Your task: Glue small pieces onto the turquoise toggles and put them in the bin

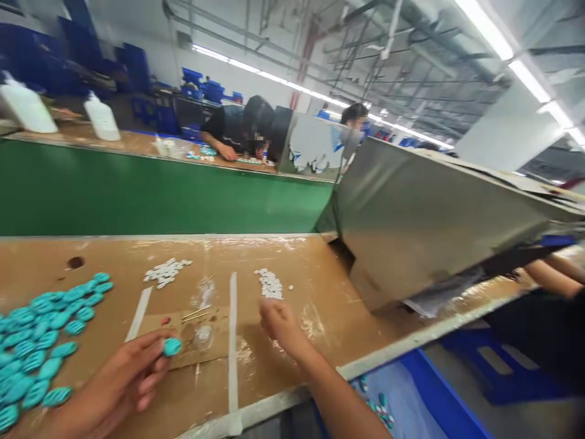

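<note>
Left grip [137, 369] has a teal piece [172, 347] clamped at its tip; right grip [280, 322], I cannot tell.

1. At nine o'clock, a green partition [91, 189] runs behind the bench.
2. Towards ten, two white bottles [101, 119] stand on the far worktop [141, 139].
3. At eleven, a co-worker in dark clothing [228, 125] bends over that worktop.
4. At one, a second person [354, 116] shows above a torn panel [313, 141].
5. At two, bright strip lights [530, 82] slant across the ceiling.
6. At three, a large grey box-like screen [434, 213] leans over the bench.
7. At four, a blurred blue shape [512, 384], probably a plastic stool.
</note>
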`<move>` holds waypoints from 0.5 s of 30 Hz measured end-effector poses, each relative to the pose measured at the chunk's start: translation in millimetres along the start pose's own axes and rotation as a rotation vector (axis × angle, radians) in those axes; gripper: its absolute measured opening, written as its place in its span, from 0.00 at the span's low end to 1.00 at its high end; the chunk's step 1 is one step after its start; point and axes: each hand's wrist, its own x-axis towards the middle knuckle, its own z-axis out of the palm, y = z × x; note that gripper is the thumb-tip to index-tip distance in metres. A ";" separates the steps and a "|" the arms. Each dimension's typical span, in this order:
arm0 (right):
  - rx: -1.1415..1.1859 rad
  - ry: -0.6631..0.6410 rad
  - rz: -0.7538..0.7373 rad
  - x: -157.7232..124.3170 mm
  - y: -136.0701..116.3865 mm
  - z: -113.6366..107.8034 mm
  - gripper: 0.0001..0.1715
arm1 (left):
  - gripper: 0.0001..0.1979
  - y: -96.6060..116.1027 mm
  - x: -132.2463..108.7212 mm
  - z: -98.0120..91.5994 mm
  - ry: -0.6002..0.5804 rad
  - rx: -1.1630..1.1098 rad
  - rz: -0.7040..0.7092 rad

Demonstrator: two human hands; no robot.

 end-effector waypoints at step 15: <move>-0.760 -0.034 -0.199 14.8 98.5 96.8 0.13 | 0.10 17.6 76.8 -96.8 -0.054 -0.365 -0.105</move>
